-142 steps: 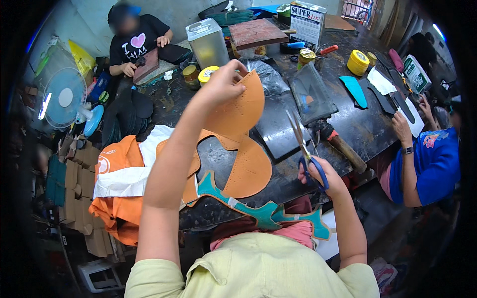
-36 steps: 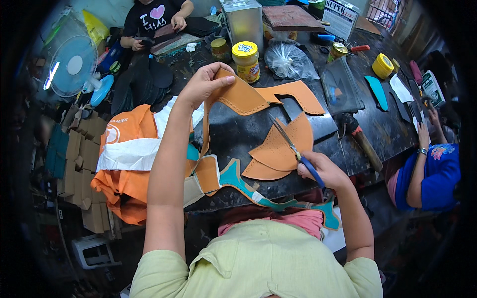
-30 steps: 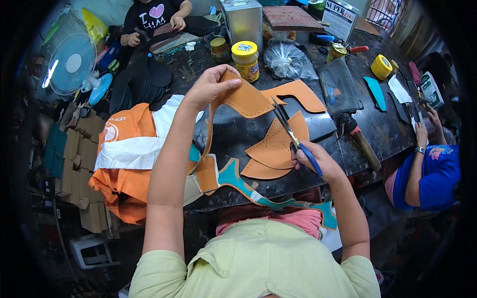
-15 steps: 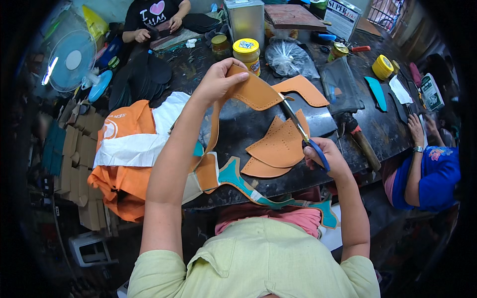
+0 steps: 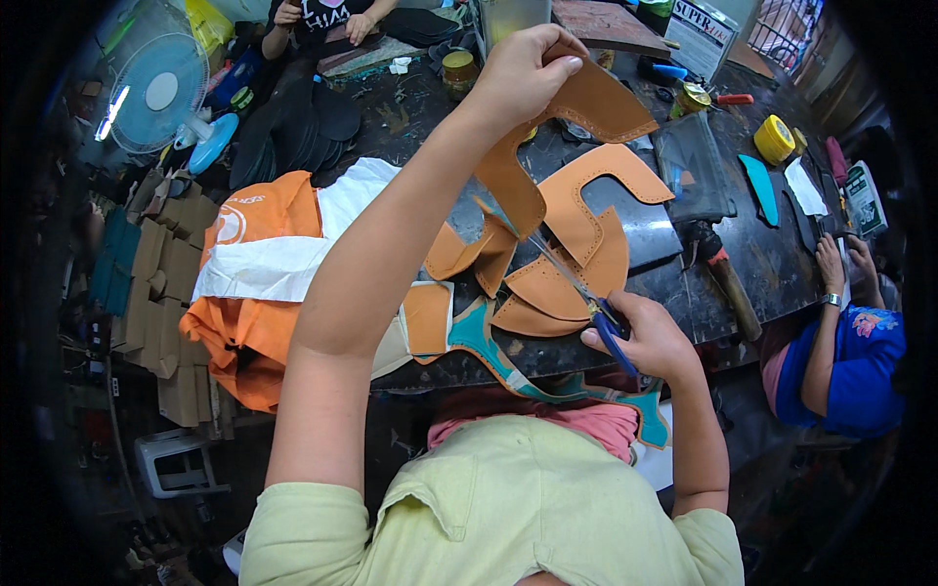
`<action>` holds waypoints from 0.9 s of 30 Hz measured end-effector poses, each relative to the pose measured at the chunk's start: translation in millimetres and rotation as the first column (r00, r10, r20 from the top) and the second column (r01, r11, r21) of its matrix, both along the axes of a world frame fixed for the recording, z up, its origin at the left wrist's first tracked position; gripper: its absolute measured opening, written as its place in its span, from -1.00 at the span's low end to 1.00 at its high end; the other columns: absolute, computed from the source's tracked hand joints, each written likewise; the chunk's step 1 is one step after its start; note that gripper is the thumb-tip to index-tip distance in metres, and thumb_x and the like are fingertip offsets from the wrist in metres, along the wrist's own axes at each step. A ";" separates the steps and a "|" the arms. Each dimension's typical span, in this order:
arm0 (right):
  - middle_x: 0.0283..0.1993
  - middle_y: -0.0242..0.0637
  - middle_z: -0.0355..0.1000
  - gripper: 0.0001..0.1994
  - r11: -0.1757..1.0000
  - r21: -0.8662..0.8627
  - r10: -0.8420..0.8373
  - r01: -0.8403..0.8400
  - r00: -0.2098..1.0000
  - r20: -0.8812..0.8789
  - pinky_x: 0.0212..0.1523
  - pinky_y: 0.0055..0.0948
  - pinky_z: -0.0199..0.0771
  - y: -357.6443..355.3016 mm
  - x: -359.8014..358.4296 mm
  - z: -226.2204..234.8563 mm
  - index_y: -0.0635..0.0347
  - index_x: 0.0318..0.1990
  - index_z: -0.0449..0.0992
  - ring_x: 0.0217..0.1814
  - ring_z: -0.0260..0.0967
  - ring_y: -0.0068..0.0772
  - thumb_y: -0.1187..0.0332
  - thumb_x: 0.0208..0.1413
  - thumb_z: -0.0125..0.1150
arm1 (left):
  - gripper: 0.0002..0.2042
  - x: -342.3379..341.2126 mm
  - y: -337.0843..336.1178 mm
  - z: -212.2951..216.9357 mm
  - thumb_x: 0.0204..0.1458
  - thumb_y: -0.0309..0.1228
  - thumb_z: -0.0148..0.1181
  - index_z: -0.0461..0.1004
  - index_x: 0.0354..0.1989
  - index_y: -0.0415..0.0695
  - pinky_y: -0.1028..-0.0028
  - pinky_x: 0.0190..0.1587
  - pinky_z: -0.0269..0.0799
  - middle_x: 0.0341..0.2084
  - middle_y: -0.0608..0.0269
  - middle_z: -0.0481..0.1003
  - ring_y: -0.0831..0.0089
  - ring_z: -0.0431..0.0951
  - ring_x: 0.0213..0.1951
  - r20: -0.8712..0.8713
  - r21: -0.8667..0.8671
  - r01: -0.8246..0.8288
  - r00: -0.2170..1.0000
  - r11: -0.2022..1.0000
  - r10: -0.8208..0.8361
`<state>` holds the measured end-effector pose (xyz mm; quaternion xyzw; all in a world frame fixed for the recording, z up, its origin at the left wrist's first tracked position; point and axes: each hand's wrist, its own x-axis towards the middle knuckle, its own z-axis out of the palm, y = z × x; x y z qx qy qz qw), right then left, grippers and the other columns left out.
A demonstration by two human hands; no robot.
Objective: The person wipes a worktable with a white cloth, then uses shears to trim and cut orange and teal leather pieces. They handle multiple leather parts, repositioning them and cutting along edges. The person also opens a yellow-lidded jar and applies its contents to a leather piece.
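Observation:
My left hand (image 5: 528,78) is raised over the far side of the table, thumb and fingers pinching a curved tan leather piece (image 5: 611,105) edged with small holes. Its lower end hangs close to the scissors' tips. My right hand (image 5: 653,340) grips scissors (image 5: 604,327) with blue handles, their blades pointing up and left. Beneath lie a curved leather piece (image 5: 569,200) and rounded, punched pieces (image 5: 547,311). To the left, next to the blades, is another curled tan piece (image 5: 451,252). A teal-backed leather strip (image 5: 479,337) runs along the near edge.
An orange and white bag (image 5: 259,264) sits on the left of the dark table (image 5: 723,259). Rightward are a hammer (image 5: 728,283), a clear plastic pouch (image 5: 694,171) and a yellow-lidded jar (image 5: 774,140). Co-workers' hands show at the far left (image 5: 360,27) and right (image 5: 831,264).
My left hand has risen farther away and to the right with the leather piece. The scissors have dropped lower, their blades closer together. A curled tan piece now rests left of the blades.

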<state>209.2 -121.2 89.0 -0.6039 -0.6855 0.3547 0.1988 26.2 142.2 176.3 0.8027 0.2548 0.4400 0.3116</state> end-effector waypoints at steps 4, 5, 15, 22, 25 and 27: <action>-0.29 0.06 0.56 -0.40 0.983 -0.168 -0.101 0.080 0.987 -0.121 -0.15 -0.17 0.50 -5.8 8.3 4.3 0.39 -0.10 0.60 -0.25 0.54 0.01 -0.11 0.09 0.43 | -0.79 3.8 2.9 14.5 0.33 -0.40 0.22 0.62 0.04 -0.20 0.49 0.01 0.61 -0.15 0.19 0.68 0.51 0.68 -0.09 0.016 -0.013 0.033 0.999 0.999 -0.033; -0.28 0.06 0.56 -0.39 0.984 -0.168 -0.083 0.064 0.991 -0.107 -0.15 -0.17 0.50 -7.1 11.6 4.3 0.40 -0.09 0.59 -0.25 0.54 -0.01 -0.12 0.09 0.42 | -0.80 3.8 4.0 17.5 0.33 -0.41 0.22 0.62 0.03 -0.19 0.49 0.02 0.61 -0.16 0.19 0.68 0.50 0.68 -0.10 -0.002 -0.012 0.005 1.000 1.000 -0.005; -0.37 0.04 0.52 -0.37 0.986 -0.165 -0.057 0.027 0.982 -0.181 -0.19 -0.21 0.49 5.6 2.7 -20.7 0.45 -0.16 0.58 -0.31 0.51 -0.15 -0.13 0.12 0.41 | -0.85 40.0 8.7 27.7 0.22 -0.58 0.20 0.60 -0.07 -0.29 0.47 -0.07 0.56 -0.24 0.16 0.67 0.50 0.63 -0.19 0.118 -0.030 0.113 0.987 0.993 -0.109; -0.38 -0.26 0.55 -0.64 0.947 -0.316 -0.217 0.059 0.844 -0.490 -0.30 -0.48 0.49 1.7 -5.3 -40.7 0.33 -0.23 0.58 -0.38 0.46 -0.55 0.12 0.28 0.36 | -0.49 37.2 10.4 12.8 0.24 -0.31 0.29 0.37 0.32 -0.23 0.34 0.15 0.51 0.06 -0.04 0.55 0.29 0.57 0.09 0.085 0.162 0.040 0.995 0.986 -0.055; -0.36 -0.35 0.53 -0.71 0.955 -0.291 -0.246 0.047 0.671 -0.699 -0.28 -0.54 0.53 -4.8 1.4 -47.7 0.25 -0.22 0.56 -0.36 0.47 -0.59 0.16 0.36 0.27 | -0.30 -0.8 5.8 -8.8 0.27 -0.20 0.32 0.15 0.48 -0.20 0.27 0.22 0.49 0.26 -0.16 0.41 0.17 0.49 0.25 0.122 -0.044 0.065 0.991 0.997 -0.059; -0.36 -0.36 0.51 -0.71 0.962 -0.270 -0.242 0.047 0.611 -0.754 -0.28 -0.52 0.54 -7.0 7.9 -49.8 0.23 -0.21 0.53 -0.34 0.48 -0.56 0.14 0.40 0.22 | -0.39 -34.7 -7.2 -30.6 0.30 -0.08 0.26 0.27 0.36 -0.20 0.30 0.15 0.52 0.09 -0.06 0.53 0.27 0.57 0.13 0.265 -0.366 0.198 0.959 0.909 -0.102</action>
